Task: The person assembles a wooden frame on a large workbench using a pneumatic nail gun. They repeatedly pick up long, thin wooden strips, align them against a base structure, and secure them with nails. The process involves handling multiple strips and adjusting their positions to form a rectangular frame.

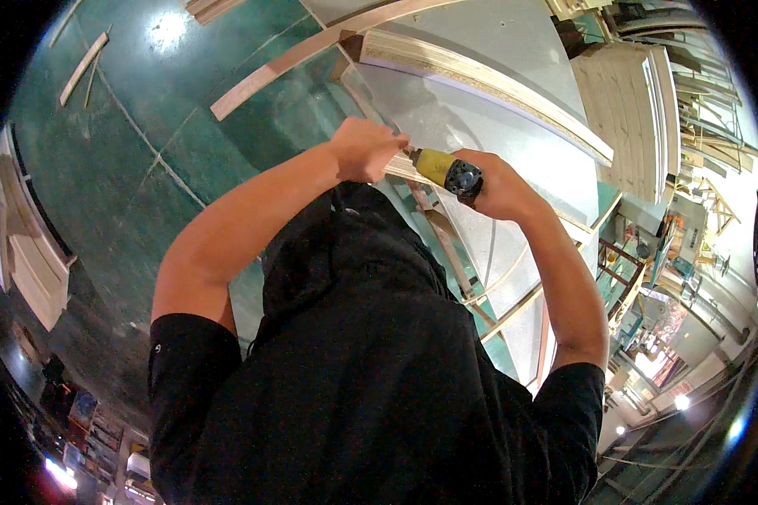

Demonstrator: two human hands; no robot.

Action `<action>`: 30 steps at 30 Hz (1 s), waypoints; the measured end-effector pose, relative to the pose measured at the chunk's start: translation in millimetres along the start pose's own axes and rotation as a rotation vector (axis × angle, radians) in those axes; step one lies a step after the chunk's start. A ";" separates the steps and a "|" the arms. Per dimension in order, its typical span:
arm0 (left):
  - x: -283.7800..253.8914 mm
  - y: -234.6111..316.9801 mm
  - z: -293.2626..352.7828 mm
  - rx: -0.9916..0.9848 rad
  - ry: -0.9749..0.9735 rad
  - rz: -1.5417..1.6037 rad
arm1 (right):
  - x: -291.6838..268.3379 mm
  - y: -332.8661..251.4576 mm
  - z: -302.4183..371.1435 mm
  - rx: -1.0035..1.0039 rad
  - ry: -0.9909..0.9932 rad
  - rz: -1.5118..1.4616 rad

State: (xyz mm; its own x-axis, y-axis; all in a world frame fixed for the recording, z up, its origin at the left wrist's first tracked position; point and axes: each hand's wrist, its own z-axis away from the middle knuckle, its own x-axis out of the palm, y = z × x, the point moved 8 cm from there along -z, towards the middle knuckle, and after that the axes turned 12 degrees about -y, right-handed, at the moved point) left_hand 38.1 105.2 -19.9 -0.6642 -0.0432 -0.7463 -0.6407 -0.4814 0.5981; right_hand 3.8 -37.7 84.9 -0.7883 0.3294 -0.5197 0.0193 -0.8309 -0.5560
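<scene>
My right hand [499,187] is wrapped round a yellow and black power drill [435,165], whose front end points left toward my other hand. My left hand [366,150] is closed, its fingertips right at the drill's tip; whatever they pinch is too small to make out. Just below the fingers and the drill shows the end of a pale wooden strip [406,171], at the edge of a grey-white panel [514,126]. Part of the strip is hidden by the drill and my hands.
Long wooden strips [480,74] lie across the panel, and a curved board [286,67] juts over the green floor [135,210]. At the right stands a stack of wooden boards [619,118]. Loose offcuts [84,69] lie on the floor at far left, with more panels [38,261] below them.
</scene>
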 end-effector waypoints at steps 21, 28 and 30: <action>2.1 -2.0 -0.7 -0.041 -0.077 0.012 | -2.5 -16.8 -9.9 0.045 -0.089 -0.019; 5.6 -4.3 -1.1 0.003 0.006 -0.007 | -0.9 -16.7 -8.9 0.041 -0.068 -0.019; 4.5 -3.4 -0.6 -0.005 -0.004 -0.001 | -0.7 -16.0 -8.7 0.035 -0.063 -0.014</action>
State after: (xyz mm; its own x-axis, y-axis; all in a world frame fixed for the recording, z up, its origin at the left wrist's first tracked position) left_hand 37.5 106.1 -25.5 -0.6651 -0.0391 -0.7457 -0.6396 -0.4856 0.5959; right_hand 9.3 -20.8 88.6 -0.8256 0.3133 -0.4692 -0.0128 -0.8418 -0.5396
